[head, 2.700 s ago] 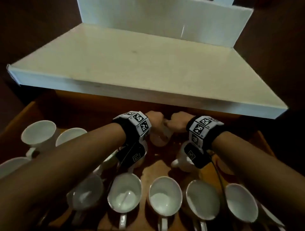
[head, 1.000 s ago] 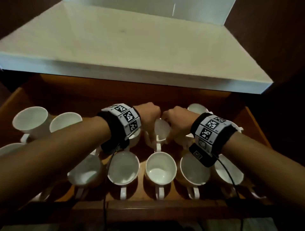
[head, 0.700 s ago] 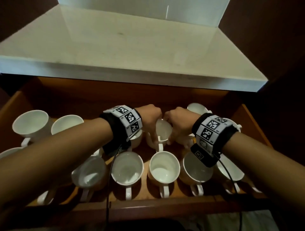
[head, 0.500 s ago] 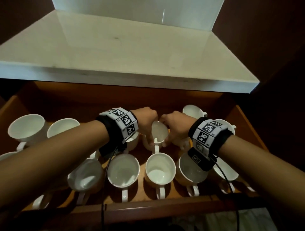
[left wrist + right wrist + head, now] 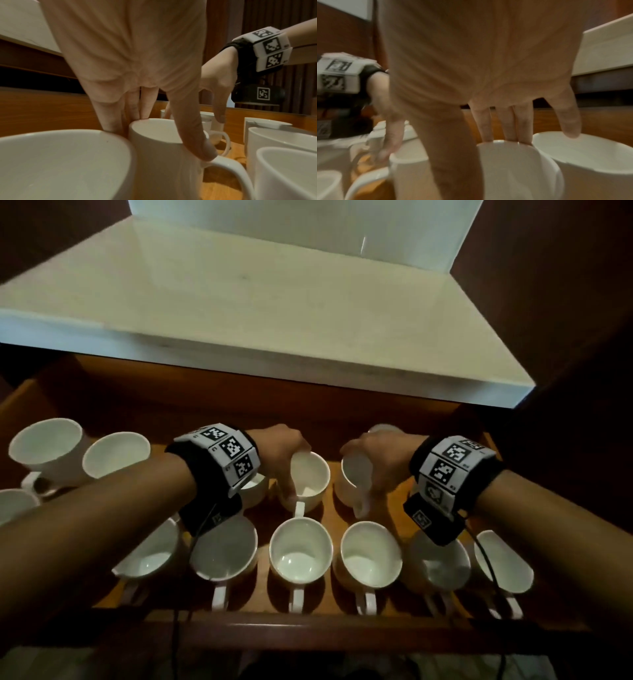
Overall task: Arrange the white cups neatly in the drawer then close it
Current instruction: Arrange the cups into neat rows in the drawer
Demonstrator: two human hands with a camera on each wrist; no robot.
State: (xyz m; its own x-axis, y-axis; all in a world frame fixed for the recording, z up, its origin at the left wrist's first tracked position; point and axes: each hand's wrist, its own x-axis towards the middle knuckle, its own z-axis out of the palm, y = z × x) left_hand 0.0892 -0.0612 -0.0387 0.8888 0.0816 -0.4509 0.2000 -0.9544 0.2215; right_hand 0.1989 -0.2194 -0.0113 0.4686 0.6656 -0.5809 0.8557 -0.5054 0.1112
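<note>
Cups (image 5: 300, 549), glossy white with round rims and loop handles, stand upright in a wooden drawer (image 5: 308, 625); left hand (image 5: 279, 448) and right hand (image 5: 383, 453) each grip one from above.

You were standing in what looked like a home or hotel pantry corner, not a lab or workshop. A pale stone-like countertop (image 5: 239, 302) sat over an open wooden drawer (image 5: 308, 631) in warm orange-brown veneer, and the drawer was stocked with plain white cups (image 5: 300, 549) set in rows, handles toward you. Dark wood panelling (image 5: 565, 285) closed in the counter on both sides, with a slatted dark wall (image 5: 274, 13) behind. The light was dim and yellowish, like indoor lamplight.
</note>
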